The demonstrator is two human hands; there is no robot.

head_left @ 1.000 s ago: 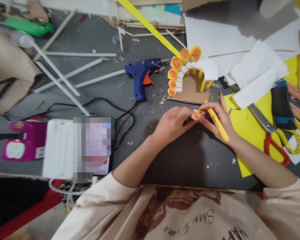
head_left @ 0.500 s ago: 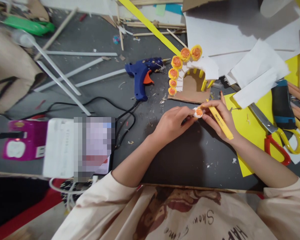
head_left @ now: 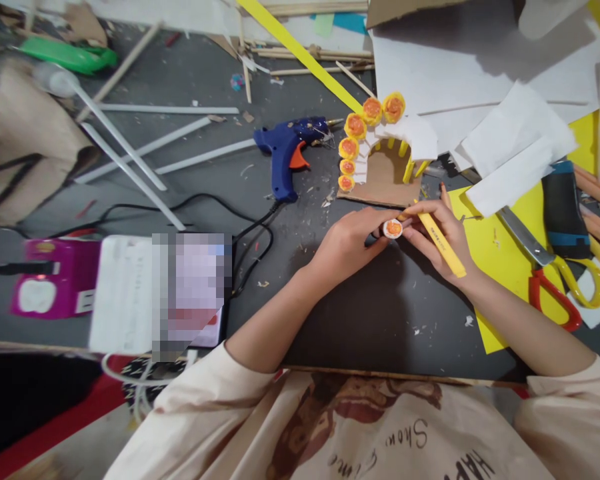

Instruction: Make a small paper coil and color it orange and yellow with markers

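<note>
My left hand (head_left: 347, 243) pinches a small white paper rosette with an orange centre (head_left: 393, 229) at its fingertips. My right hand (head_left: 437, 237) grips a yellow marker (head_left: 443, 245), whose tip rests at the rosette. Just beyond the hands stands a small cardboard arch (head_left: 383, 170) edged with several yellow-and-orange paper flowers (head_left: 355, 127) and yellow posts. Both hands hover over the dark grey table (head_left: 195, 73).
A blue glue gun (head_left: 287, 148) lies left of the arch, its black cable running toward me. Red-and-yellow scissors (head_left: 555, 267), yellow card (head_left: 500, 260) and white paper sheets (head_left: 480, 80) are at the right. White sticks (head_left: 130, 153), a magenta box (head_left: 55, 280) and a white packet lie left.
The rosette has turned slightly in my left fingers and the marker has tilted a little. The view has shifted slightly; the hands stay in the same place.
</note>
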